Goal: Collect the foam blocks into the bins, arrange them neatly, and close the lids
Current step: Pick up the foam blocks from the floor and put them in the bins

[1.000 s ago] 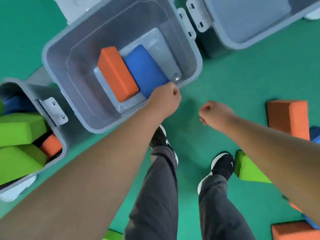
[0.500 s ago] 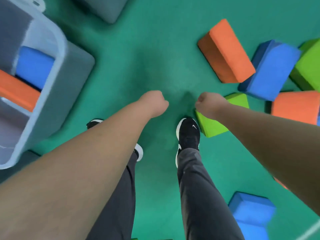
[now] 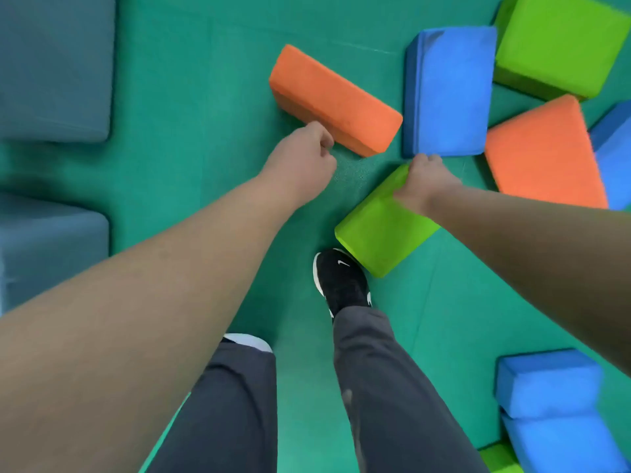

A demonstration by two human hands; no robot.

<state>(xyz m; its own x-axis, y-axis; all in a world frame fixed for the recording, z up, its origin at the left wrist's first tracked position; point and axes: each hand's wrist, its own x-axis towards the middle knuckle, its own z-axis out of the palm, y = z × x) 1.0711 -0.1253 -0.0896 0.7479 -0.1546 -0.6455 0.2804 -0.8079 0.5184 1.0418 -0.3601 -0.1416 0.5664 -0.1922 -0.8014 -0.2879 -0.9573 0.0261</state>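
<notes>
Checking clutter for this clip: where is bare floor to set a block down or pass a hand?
Free: the floor between the grey shapes at left and the long orange block; also between the near green block and the lower blue blocks. Crowded: the upper-right cluster of blocks, packed together.

Green floor (image 3: 205, 80), black shoe (image 3: 341, 285), grey trousers (image 3: 392, 387)
</notes>
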